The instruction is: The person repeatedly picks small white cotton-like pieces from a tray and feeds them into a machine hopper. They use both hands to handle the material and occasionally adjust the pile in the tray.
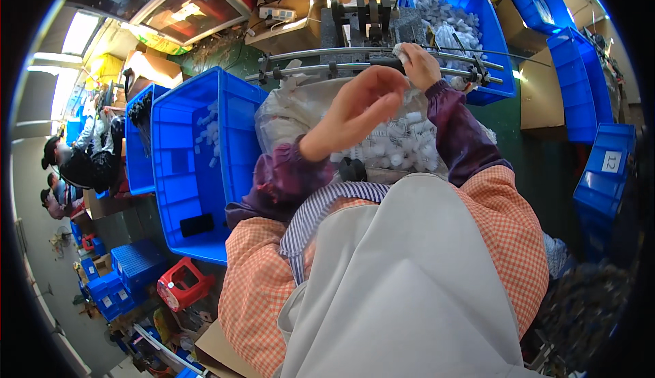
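Right hand (424, 69) up at the parallel polished steel rods (307, 70); my fingertips bend round something small and white (402, 52), loose piece or finger cover, I can't tell at this blur. My left hand (350, 110) is half curled, no object visible in it, above the small white plastic pieces (406, 149) in the cloudy plastic bag (271, 115). My judgement: light fingertip pressure, steady wrist, fingers clear of the rod gap, left hand out of my sightline.

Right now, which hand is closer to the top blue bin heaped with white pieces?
Right. The right hand is at the metal rods, just left of the blue bin; the left hand is farther away, lower and more leftward.
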Demonstrator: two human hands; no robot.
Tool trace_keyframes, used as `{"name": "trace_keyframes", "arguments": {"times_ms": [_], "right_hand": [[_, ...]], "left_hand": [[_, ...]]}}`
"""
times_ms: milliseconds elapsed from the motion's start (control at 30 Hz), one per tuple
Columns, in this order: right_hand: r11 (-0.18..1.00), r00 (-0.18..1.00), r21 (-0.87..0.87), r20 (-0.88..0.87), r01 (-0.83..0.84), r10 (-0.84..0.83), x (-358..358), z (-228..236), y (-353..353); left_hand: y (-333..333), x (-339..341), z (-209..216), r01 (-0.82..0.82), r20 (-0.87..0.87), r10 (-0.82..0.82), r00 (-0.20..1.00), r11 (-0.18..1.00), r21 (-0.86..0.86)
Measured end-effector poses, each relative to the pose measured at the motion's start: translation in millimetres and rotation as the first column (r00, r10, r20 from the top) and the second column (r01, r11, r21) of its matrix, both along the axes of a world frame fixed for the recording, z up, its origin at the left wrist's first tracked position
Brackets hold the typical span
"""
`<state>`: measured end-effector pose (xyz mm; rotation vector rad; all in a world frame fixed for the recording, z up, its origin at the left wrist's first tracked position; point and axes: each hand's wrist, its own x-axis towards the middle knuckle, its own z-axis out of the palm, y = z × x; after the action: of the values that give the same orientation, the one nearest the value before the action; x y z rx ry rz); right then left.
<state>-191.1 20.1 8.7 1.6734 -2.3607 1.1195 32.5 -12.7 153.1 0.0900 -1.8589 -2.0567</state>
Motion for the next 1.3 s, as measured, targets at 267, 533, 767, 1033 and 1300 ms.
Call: {"name": "trace_keyframes", "arguments": {"times_ms": [267,533,767,1033,1300], "right_hand": [[0.990,0.992,-0.085,-0.054,0.111,-0.116,7,-6,0],[0.981,0.985,-0.160,-0.114,0.113,-0.132,15,-9,0],[0.987,0.984,-0.077,-0.101,0.137,-0.145,14,-7,3],[0.988,0.985,-0.068,-0.099,0.135,-0.142,15,-8,3],[0.987,0.984,-0.085,-0.103,0.135,-0.144,16,-6,4]], "left_hand": [[62,17,113,0.866,-0.656,-0.600,0.457,0.468,0.175],[96,16,126,0.920,-0.631,-0.696,0.343,0.385,0.075],[117,16,120,0.932,-0.613,-0.732,0.297,0.362,0.018],[120,22,120,0.931,-0.609,-0.740,0.284,0.366,-0.011],[120,27,120,0.920,-0.587,-0.757,0.288,0.388,-0.049]]}}
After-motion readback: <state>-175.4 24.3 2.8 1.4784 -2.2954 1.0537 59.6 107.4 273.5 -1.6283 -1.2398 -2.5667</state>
